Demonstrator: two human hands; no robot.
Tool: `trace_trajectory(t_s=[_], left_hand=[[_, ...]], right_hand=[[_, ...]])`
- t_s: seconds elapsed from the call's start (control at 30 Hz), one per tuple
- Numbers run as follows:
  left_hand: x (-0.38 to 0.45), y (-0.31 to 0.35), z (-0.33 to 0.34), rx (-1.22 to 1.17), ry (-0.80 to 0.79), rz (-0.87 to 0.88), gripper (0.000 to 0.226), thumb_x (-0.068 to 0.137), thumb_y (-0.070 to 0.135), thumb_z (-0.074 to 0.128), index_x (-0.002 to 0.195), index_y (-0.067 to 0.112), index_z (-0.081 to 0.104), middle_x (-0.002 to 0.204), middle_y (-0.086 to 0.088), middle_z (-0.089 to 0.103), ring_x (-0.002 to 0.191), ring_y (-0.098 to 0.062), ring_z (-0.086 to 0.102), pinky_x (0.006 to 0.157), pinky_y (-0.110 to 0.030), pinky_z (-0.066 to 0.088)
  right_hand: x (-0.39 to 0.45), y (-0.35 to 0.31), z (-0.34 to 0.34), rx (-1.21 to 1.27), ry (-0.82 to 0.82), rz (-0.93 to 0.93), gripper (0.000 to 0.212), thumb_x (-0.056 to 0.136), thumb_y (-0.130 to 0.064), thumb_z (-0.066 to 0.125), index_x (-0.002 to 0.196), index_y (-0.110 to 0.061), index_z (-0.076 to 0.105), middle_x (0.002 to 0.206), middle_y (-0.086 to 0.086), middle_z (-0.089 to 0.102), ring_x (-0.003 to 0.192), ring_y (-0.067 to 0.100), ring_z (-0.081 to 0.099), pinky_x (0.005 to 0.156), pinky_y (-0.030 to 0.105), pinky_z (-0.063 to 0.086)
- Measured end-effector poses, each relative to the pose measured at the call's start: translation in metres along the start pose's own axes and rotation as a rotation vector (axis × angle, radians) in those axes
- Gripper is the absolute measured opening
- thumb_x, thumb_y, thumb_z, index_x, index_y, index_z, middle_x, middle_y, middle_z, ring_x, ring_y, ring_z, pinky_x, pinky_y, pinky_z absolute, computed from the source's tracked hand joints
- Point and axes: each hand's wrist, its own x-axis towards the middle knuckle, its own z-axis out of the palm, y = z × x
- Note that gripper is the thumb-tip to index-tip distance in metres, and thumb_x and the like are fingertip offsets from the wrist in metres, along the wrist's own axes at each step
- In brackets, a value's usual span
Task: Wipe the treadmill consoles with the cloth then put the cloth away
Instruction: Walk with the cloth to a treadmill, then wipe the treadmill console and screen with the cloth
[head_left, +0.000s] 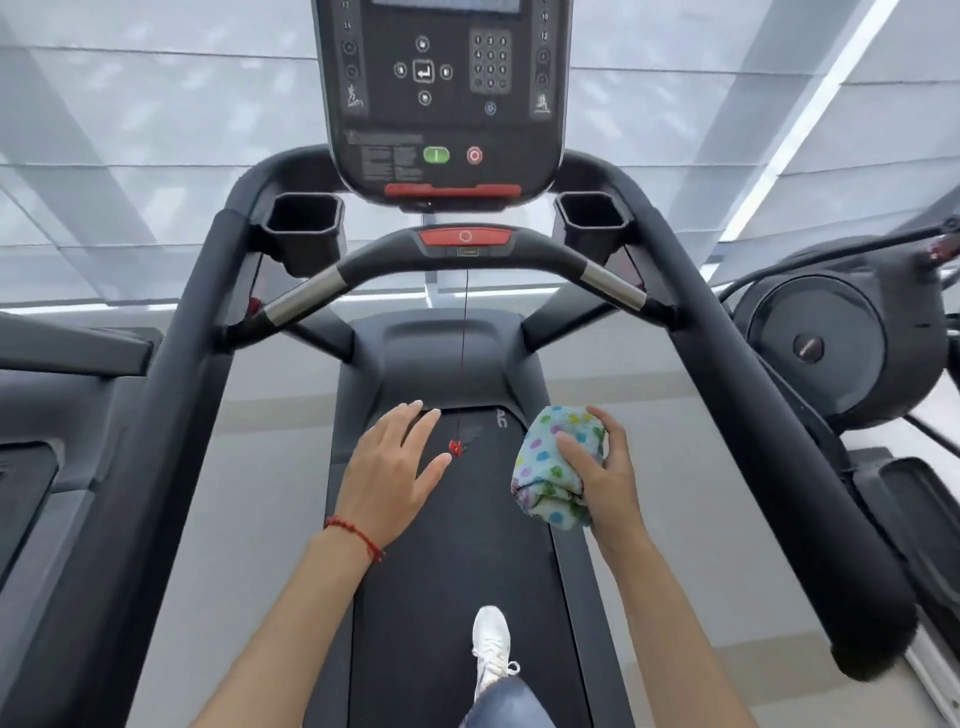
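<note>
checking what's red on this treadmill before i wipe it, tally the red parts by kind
round stop button: 1
red bar under console: 1
red pad on handlebar: 1
safety cord with clip: 1
total: 4
The cloth sits bunched in the right hand.

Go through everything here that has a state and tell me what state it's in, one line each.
Cloth: bunched up, held in the right hand, not touching the console.
Right hand: closed around the cloth.
Left hand: open, empty, fingers spread.
Console: not being wiped yet.
Cup holders: both empty.
Safety clip: hanging loose on its cord.
Belt: one white shoe on it.
</note>
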Motion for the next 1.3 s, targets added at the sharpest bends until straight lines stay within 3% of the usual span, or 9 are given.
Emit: trace_trajectory(t_s=[0.2,0.53,0.83,1.03,1.13,1.3], left_hand=[[0.099,-0.009,-0.004,0.039,0.078,-0.037,0.053,0.089,0.039,0.040,0.121,0.001,0.060,0.121,-0.018,0.060,0.111,-0.035,0.058,0.090,-0.047,0.050],[0.235,-0.058,-0.020,0.111,0.185,-0.039,0.053,0.089,0.040,0.041,0.121,0.001,0.059,0.119,-0.019,0.059,0.109,-0.036,0.058,0.091,-0.047,0.049],[0.348,-0.145,-0.024,0.153,0.254,0.021,0.052,0.089,0.038,0.042,0.121,0.001,0.059,0.122,-0.020,0.058,0.113,-0.036,0.056,0.094,-0.046,0.045],[0.399,-0.184,-0.034,0.182,0.310,0.044,0.051,0.089,0.038,0.042,0.121,0.002,0.060,0.121,-0.019,0.059,0.113,-0.036,0.055,0.095,-0.043,0.043],[0.422,-0.194,-0.042,0.210,0.331,0.053,0.051,0.090,0.038,0.042,0.122,0.003,0.060,0.123,-0.018,0.058,0.115,-0.035,0.053,0.098,-0.040,0.036],[0.463,-0.203,-0.058,0.259,0.354,0.031,0.052,0.089,0.039,0.040,0.122,0.003,0.060,0.123,-0.018,0.058,0.117,-0.034,0.052,0.096,-0.045,0.043]], right_hand=[[0.094,-0.055,0.016,-0.012,-0.123,-0.053,0.046,0.082,-0.007,0.066,0.115,-0.034,0.048,0.110,0.001,0.060,0.091,0.018,0.066,0.066,0.033,0.057],[0.220,-0.115,0.077,-0.006,-0.234,-0.109,0.057,0.079,-0.007,0.067,0.126,-0.027,0.042,0.112,0.004,0.058,0.092,0.016,0.066,0.064,0.029,0.056],[0.321,-0.149,0.160,-0.056,-0.157,-0.260,0.056,0.078,-0.010,0.071,0.122,-0.032,0.045,0.111,0.000,0.058,0.096,0.017,0.063,0.074,0.032,0.056],[0.371,-0.176,0.203,-0.053,-0.155,-0.342,0.060,0.070,-0.016,0.074,0.120,-0.032,0.047,0.107,-0.003,0.060,0.089,0.008,0.066,0.071,0.028,0.056],[0.390,-0.196,0.219,-0.103,-0.144,-0.395,0.060,0.075,-0.013,0.075,0.124,-0.029,0.045,0.107,-0.004,0.059,0.086,0.005,0.066,0.067,0.022,0.055],[0.424,-0.240,0.248,-0.100,-0.203,-0.502,0.055,0.080,-0.009,0.070,0.124,-0.027,0.042,0.109,-0.001,0.058,0.089,0.009,0.066,0.065,0.021,0.055]])
